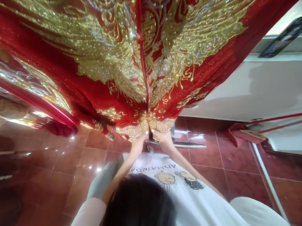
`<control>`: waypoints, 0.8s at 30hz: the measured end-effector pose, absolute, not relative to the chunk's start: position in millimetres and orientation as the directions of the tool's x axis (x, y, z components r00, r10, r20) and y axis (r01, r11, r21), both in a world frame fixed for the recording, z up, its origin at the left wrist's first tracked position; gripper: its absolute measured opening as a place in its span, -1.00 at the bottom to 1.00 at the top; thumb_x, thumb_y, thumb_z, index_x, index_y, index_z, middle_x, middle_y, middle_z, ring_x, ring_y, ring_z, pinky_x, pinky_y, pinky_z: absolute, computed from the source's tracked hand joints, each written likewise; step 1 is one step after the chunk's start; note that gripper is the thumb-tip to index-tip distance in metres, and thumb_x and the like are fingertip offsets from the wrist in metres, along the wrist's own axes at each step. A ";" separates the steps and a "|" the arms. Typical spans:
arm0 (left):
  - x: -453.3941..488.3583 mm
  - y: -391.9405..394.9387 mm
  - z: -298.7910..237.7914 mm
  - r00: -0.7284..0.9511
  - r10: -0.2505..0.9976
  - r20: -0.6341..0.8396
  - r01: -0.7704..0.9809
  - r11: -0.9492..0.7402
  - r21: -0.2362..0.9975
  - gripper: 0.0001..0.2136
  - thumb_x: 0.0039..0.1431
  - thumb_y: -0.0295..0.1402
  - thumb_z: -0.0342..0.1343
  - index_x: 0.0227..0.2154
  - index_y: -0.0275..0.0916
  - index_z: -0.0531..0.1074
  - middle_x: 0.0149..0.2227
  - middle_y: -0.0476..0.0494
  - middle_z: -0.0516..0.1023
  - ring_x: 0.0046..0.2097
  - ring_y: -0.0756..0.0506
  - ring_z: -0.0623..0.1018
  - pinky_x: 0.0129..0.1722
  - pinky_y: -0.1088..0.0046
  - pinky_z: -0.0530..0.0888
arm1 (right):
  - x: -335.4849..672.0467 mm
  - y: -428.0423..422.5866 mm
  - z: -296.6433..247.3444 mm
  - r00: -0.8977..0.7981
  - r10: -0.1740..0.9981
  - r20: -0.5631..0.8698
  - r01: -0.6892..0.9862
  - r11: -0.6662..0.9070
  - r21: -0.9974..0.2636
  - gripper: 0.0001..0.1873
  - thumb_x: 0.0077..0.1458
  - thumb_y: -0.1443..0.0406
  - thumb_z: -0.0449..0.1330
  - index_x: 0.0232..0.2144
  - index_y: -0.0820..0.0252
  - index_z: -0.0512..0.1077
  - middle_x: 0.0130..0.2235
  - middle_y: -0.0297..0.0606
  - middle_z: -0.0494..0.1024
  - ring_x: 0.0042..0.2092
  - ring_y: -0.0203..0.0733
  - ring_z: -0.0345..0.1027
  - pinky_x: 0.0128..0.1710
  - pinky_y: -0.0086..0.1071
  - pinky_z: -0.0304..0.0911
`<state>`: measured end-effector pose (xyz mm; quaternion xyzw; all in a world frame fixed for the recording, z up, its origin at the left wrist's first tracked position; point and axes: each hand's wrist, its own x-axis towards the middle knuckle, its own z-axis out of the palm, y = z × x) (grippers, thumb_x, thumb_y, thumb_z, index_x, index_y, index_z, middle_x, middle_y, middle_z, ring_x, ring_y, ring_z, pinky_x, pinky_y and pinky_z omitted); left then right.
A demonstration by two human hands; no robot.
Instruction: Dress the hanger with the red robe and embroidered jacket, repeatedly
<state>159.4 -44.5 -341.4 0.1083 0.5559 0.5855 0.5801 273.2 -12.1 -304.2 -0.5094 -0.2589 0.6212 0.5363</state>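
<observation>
Shows gold, feathery swirls with silvery sparkle across the red fabric garment (123, 65), and gold scalloped arcs along its near edge. Bears dark lettering and cartoon faces on the white cloth shirt (198, 205). Runs brownish-red across the glossy tiled floor (237, 160).

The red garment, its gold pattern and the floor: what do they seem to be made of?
Red garment: cloth, perhaps satin or velvet; it hangs in soft folds, with fine sparkles.
Gold pattern: probably metallic thread, maybe with sequins or beads, judging by its bright glints.
Floor: likely glazed ceramic tile, glossy, with straight joints and light reflections.
</observation>
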 end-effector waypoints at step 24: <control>164.9 -39.3 -332.9 -0.303 0.821 -0.484 -0.513 0.288 0.809 -0.70 -0.19 -0.25 0.41 -0.46 -0.34 0.50 -0.49 -0.17 0.58 -0.19 -0.21 0.60 -0.05 0.18 0.48 | 263.7 -26.0 -272.9 0.070 0.908 -0.412 -0.606 -0.290 -0.741 -0.61 -0.40 0.37 0.44 -0.40 0.29 0.45 -0.41 -0.27 0.56 -0.31 -0.22 0.46 -0.20 -0.33 0.42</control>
